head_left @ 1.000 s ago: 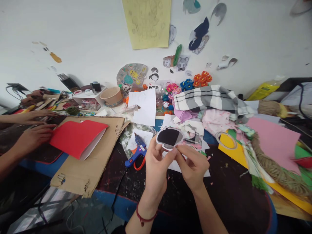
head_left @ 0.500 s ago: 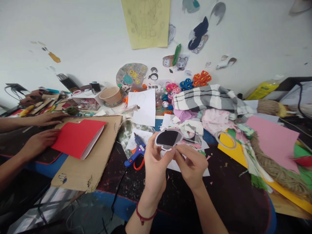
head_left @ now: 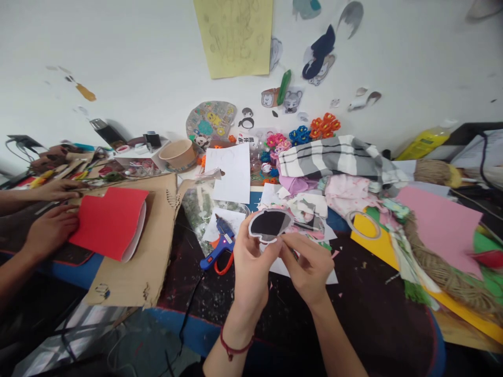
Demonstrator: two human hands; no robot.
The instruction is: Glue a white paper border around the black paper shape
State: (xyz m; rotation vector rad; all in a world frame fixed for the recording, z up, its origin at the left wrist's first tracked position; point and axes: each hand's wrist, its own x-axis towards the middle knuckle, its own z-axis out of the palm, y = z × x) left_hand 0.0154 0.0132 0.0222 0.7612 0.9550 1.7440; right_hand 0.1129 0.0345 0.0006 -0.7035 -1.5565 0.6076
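Above the dark tabletop (head_left: 377, 314), the left hand (head_left: 253, 267) curls part-closed around the black-and-white cutout (head_left: 271, 224), thumb pinning its lower edge, apparently to steady it. The right hand (head_left: 310, 264), fingertips pinched together, meets that edge, seemingly for fine control; whether it grips anything, I cannot tell.

Yellow sheet (head_left: 236, 42) on wall (head_left: 137, 57); folded red paper (head_left: 110, 222) on cardboard (head_left: 159, 246); checked cloth (head_left: 338, 159)

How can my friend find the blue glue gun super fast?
Look at the dark tabletop, then find the left hand holding a black cut-out. Just left of that hand lies the glue gun. It's bright blue, unlike the orange-red loop beside it.
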